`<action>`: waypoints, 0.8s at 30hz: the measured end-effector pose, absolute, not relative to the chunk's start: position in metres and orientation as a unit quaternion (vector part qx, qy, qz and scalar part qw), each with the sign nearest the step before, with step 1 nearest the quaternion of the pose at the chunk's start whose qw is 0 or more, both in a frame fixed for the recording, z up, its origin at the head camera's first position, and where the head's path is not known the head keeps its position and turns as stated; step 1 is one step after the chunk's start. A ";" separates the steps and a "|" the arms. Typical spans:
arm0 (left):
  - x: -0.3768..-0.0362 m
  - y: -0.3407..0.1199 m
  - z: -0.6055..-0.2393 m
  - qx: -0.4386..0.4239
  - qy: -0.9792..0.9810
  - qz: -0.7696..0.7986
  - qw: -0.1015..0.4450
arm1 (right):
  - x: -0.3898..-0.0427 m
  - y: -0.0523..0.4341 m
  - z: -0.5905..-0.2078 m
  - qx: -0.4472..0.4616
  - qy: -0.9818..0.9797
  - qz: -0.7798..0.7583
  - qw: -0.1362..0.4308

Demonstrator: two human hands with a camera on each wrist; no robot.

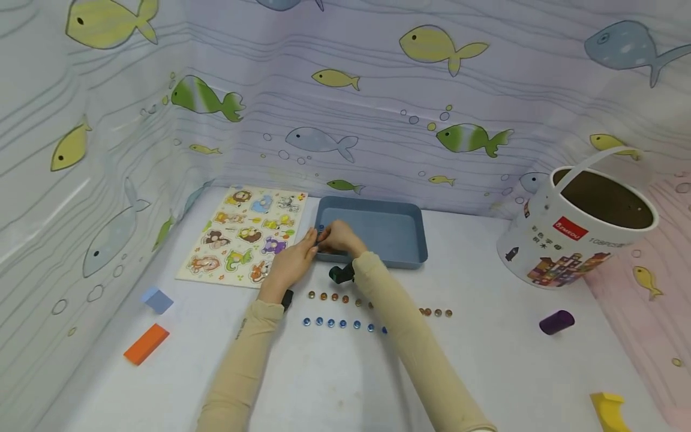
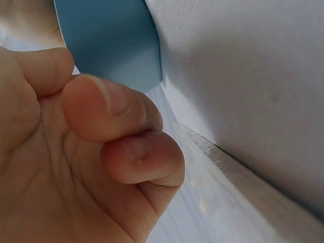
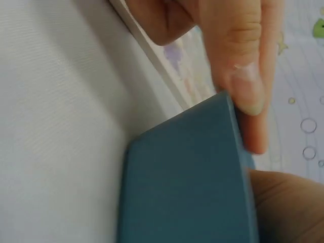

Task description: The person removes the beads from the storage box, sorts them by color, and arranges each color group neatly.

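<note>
Both hands meet at the left end of a blue-grey tray (image 1: pixel 372 263). The left hand (image 1: pixel 294 261) has its fingers at the rim; the left wrist view shows two of its fingers curled toward the palm. Over the tray's near left corner, the right hand (image 1: pixel 340 237) bends its fingers down beside the left fingertips. A small blue piece (image 1: pixel 321 228) shows in the tray, right by the fingers. In the right wrist view, the left thumb (image 3: pixel 243 86) overlaps the rim. The fingertips hide each other, so I cannot tell what they hold.
Nearer the person lie a row of amber round pieces (image 1: pixel 335 297) and a row of blue ones (image 1: pixel 331 323), partly behind the right sleeve. An animal puzzle board (image 1: pixel 245 228) is left of the tray. Around stand a white bucket (image 1: pixel 561 240), purple cylinder (image 1: pixel 556 323), orange block (image 1: pixel 146 344) and yellow block (image 1: pixel 610 411).
</note>
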State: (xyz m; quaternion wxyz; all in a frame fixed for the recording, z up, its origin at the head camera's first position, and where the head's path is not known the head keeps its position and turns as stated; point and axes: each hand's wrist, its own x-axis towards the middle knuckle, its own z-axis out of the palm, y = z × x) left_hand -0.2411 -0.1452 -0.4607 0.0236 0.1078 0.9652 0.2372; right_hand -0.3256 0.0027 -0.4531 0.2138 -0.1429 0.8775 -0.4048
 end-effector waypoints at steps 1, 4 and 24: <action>-0.240 -0.145 -0.461 0.106 0.965 0.238 0.024 | -0.325 0.003 -0.456 -0.139 0.871 -0.418 0.216; -0.239 -0.145 -0.461 0.104 0.965 0.239 0.025 | -0.324 0.004 -0.463 -0.129 0.854 -0.452 0.223; -0.242 -0.145 -0.460 0.106 0.964 0.243 0.024 | -0.327 0.040 -0.448 -0.130 0.809 -0.531 0.217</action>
